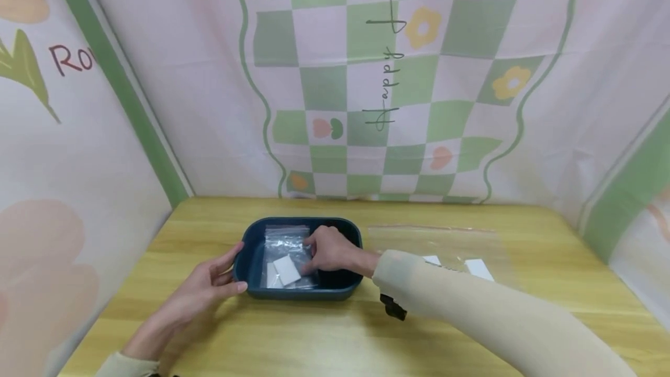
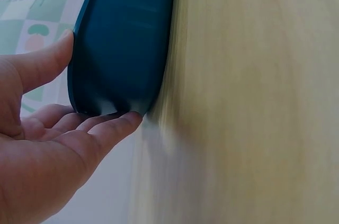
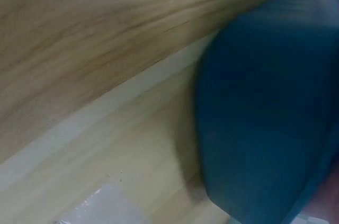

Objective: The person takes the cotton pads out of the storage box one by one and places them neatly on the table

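A dark blue plastic bin [image 1: 330, 294] stands on the wooden table. My left hand [image 1: 206, 284] holds its left end, with the thumb against the long wall and the fingers along the end wall [image 2: 114, 75]. Inside the bin lies a clear zip bag [image 1: 288, 240] with white flat rectangular pieces [image 1: 286, 270] showing in or on it. My right hand [image 1: 332, 249] reaches in over the right wall, its fingertips at the bag's right edge. Whether they pinch the plastic cannot be made out. In the right wrist view, the bin's outer wall [image 3: 265, 102] hides the fingers.
To the right, a larger clear bag [image 1: 434, 237] lies flat on the table [image 1: 335, 336], partly under my right forearm. White pieces [image 1: 478, 269] show on it. A patterned curtain [image 1: 366, 74] hangs behind the table.
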The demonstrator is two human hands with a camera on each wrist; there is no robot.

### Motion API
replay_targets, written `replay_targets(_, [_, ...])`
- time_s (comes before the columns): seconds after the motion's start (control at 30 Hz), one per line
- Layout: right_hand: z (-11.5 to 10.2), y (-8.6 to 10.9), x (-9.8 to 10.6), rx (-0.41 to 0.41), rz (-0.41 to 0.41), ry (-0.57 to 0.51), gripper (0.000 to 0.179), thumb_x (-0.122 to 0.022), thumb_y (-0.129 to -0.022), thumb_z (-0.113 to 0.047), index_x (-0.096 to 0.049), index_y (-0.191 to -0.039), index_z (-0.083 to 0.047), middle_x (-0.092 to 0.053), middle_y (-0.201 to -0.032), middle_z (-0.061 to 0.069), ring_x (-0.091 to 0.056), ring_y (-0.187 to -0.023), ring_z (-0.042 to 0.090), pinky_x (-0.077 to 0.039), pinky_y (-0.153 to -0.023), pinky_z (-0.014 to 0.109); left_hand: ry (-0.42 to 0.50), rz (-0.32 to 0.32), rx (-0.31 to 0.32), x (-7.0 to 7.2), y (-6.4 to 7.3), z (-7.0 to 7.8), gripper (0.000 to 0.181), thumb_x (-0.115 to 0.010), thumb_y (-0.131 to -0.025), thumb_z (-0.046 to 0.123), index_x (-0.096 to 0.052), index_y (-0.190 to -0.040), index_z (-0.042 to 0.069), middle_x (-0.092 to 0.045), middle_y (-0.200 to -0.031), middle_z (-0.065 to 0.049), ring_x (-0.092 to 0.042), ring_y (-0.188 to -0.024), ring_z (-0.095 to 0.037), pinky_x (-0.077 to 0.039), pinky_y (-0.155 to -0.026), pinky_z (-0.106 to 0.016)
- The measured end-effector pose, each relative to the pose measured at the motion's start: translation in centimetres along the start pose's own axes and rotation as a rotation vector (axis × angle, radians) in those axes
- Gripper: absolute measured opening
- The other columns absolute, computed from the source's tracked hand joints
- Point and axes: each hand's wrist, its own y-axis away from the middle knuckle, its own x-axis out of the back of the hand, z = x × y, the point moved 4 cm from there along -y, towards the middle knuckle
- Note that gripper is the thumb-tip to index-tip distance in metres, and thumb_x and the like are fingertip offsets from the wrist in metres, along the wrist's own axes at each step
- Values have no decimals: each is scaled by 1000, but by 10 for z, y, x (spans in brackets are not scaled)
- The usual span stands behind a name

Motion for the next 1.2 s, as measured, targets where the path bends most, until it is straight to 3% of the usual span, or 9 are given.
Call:
replay_targets(0.13, [3, -3, 0, -30, -8, 65, 67, -96, -79, -30, -71, -133, 0, -63, -64, -6, -55, -57, 6, -47, -58, 22, -15, 1, -6, 1, 0, -2, 88, -73, -99, 5, -16, -166, -2, -10, -169, -28, -31, -146, -52, -47, -107, -31])
replay_targets(0.27, [5, -5, 0, -74, -26, 107, 68, -97, -78, -33, -72, -135, -4, -65, -68, -1, -52, -57, 9, -49, -63, 25, -12, 5, 4, 1, -1, -3, 88, -74, -99, 5, -17, -166, -2, -10, -169, -26, -30, -146, -51, -46, -108, -31])
replay_targets(0.4, [6, -5, -1, -101, -29, 110, 64, -97, -78, -33, -74, -133, -7, -78, -96, 7, -47, -55, 10, -47, -63, 25, -11, 7, 13, 2, -1, -3, 89, -74, -99, 5, -16, -166, -1, -10, -170, -25, -30, -147, -51, -46, -108, -30])
replay_targets(0.5, [6, -3, -1, -102, -14, 92, 58, -97, -78, -31, -76, -129, -9, -79, -112, 6, -48, -55, 10, -46, -61, 24, -13, 4, 3, 2, -1, -2, 88, -74, -99, 5, -16, -166, -2, -10, -169, -26, -31, -147, -51, -46, -108, -31])
replay_targets(0.73, [4, 0, -4, -47, 50, 22, 36, -93, -83, -20, -82, -115, -8, -79, -92, 0, -67, -70, 6, -57, -66, 26, -4, 9, 9, 2, -1, -2, 88, -74, -98, 4, -17, -166, -2, -9, -169, -26, -30, -147, -51, -45, -109, -34])
replay_targets(0.93, [-2, -1, -5, -14, 92, 17, 9, -90, -87, -16, -86, -92, -11, -77, -84, -5, -68, -75, 8, -58, -68, 27, -14, 15, 35, 3, 0, -4, 89, -75, -98, 7, -18, -167, 1, -9, -170, -25, -29, -147, -52, -45, -109, -33])
replay_targets(1.07, [-3, -2, -8, -50, 72, -6, 33, -94, -82, -23, -83, -109, -7, -73, -75, -4, -61, -64, 6, -53, -61, 24, -16, 18, 33, 3, 0, -4, 90, -75, -98, 7, -18, -166, 0, -10, -170, -26, -30, -147, -52, -46, -109, -33])
replay_targets(1.2, [-4, -2, -9, -76, 46, 6, 60, -98, -77, -30, -77, -126, -4, -76, -78, -2, -60, -61, 5, -53, -63, 23, -12, 23, 41, 2, -1, -3, 89, -75, -98, 6, -19, -167, 1, -11, -170, -25, -31, -147, -51, -46, -108, -33])
